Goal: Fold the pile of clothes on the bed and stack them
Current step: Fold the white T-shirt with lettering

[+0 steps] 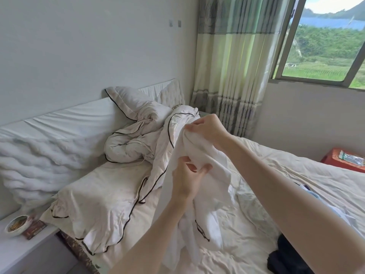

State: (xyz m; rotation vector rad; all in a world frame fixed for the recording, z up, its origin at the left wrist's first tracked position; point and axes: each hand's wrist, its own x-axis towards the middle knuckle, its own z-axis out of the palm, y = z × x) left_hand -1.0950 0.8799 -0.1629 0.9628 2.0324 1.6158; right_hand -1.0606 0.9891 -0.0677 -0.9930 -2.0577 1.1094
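White cotton up in the air, a white garment [201, 175] lifted off the bed [266, 175] and hanging in loose folds, its lower end trailing down toward the near edge of the mattress. Right hand [205, 128] pinching a bunched upper edge between thumb and fingertips; left hand [187, 175] just below, thumb and curled fingers gripping another fold of the same cloth. Both grips closed on fabric, neither spread. Looks like the sorting-out step: hunting for a hem or shoulder seam (hard to tell which part, everything creased) before any fold begins. Rest of the pile waiting along the right side of the bed: pale blue clothing [314, 196] partly behind the right forearm, dark clothing [286, 256] at the near right corner. Rumpled duvet [138, 147] with dark piping heaped toward the head of the bed, no stack visible yet. Next, probably: hands sliding apart along the edge, a shake to open the piece flat, then down onto the bare middle of the mattress, clear of the duvet.
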